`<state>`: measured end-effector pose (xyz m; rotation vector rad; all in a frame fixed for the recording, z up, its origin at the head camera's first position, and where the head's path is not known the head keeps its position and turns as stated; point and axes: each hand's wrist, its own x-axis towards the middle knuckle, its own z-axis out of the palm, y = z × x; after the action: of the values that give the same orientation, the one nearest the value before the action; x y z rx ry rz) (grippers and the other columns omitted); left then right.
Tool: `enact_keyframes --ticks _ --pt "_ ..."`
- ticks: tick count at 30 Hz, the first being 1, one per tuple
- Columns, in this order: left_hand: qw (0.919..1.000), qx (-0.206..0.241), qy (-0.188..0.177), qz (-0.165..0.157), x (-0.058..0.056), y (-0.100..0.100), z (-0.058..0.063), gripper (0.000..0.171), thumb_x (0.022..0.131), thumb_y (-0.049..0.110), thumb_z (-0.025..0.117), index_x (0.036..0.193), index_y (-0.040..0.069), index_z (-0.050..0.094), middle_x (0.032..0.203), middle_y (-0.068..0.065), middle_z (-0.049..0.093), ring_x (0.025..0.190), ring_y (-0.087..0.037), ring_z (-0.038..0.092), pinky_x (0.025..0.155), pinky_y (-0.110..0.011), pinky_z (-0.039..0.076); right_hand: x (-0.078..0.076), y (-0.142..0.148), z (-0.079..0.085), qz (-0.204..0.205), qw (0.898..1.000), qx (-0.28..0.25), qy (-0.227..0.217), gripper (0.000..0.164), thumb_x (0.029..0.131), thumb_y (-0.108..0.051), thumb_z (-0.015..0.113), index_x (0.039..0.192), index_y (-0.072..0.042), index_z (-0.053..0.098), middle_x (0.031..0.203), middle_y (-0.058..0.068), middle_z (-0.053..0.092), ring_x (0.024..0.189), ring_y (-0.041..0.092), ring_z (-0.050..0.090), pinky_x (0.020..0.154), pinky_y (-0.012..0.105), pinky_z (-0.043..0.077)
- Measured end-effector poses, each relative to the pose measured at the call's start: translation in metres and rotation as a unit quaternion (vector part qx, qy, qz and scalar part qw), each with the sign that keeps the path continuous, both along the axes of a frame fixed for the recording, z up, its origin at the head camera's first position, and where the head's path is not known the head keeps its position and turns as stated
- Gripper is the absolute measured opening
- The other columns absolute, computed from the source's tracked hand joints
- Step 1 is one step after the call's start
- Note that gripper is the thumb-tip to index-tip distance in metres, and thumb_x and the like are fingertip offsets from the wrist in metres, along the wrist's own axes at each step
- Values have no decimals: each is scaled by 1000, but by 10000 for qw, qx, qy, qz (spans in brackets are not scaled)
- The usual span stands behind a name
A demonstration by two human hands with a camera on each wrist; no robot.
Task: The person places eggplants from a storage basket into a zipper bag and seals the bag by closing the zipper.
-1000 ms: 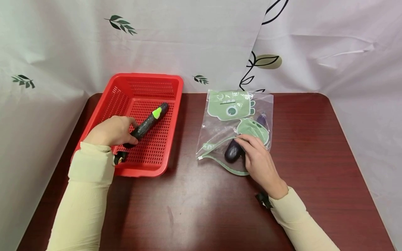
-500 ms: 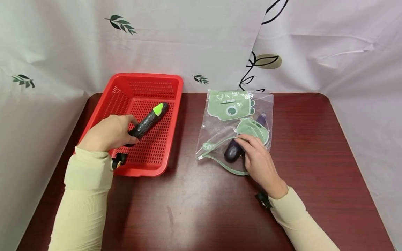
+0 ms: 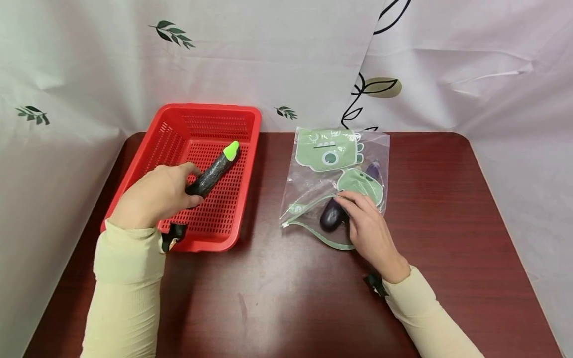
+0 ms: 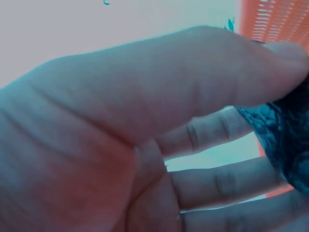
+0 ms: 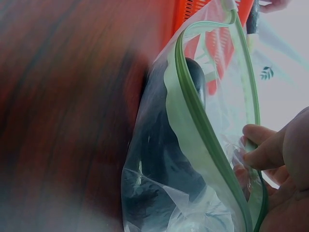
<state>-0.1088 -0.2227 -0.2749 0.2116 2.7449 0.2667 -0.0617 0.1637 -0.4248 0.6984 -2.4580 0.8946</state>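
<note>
While the left hand (image 3: pixel 156 194) pinches the near end of a long, nearly black, bumpy-skinned, cucumber-like vegetable (image 3: pixel 214 175), thumb and fingers parted only by its thickness, the free end, with a lime-green patch (image 3: pixel 231 150) close to it, points between one and two o'clock. The vegetable is inside a red, rectangular, slotted plastic basket (image 3: pixel 212 246), at nine o'clock on the glossy red-brown worktop (image 3: pixel 268 298); whether it touches the basket's floor cannot be told. It looks stiff, fairly light and sturdy, but its round, shiny body could roll; a hold nearer the middle would probably balance better. The basket's raised right wall stands between it and a clear, floppy plastic zip bag with pale green cartoon prints (image 3: pixel 309 181) at three o'clock. There the right hand (image 3: pixel 371 236) pinches the bag's upper lip, the mouth gaping towards seven o'clock, a glossy dark purple eggplant (image 3: pixel 332 217) inside.
</note>
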Motion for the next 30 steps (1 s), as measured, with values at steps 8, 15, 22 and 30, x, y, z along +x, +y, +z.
enact_keyframes --ticks 8,15,22,30 --pt "9992 139 367 -90 12 7 3 51 85 19 76 129 6 55 85 -8 69 73 -24 61 62 -40 47 0 0 0 0 10000 22 -33 41 88 17 51 122 2 68 126 14 62 108 33 57 93 45 45" --pt "9988 209 436 -40 21 15 4 52 86 20 75 132 8 53 91 -11 69 72 -23 62 61 -39 48 0 0 0 7 10000 50 -42 41 88 17 51 122 2 68 126 14 62 108 33 57 93 45 45" --pt "9971 297 686 -120 30 23 5 51 86 20 72 133 9 54 99 -12 70 76 -26 62 64 -42 49 -1 0 0 -14 10000 59 -27 42 88 18 52 122 2 68 126 14 62 108 33 57 92 45 46" --pt "9955 441 825 -152 37 36 6 50 86 21 69 132 11 54 86 -8 67 70 -23 60 62 -41 48 0 0 0 6 10000 19 -25 42 87 19 52 122 2 68 126 14 62 109 33 57 94 46 45"
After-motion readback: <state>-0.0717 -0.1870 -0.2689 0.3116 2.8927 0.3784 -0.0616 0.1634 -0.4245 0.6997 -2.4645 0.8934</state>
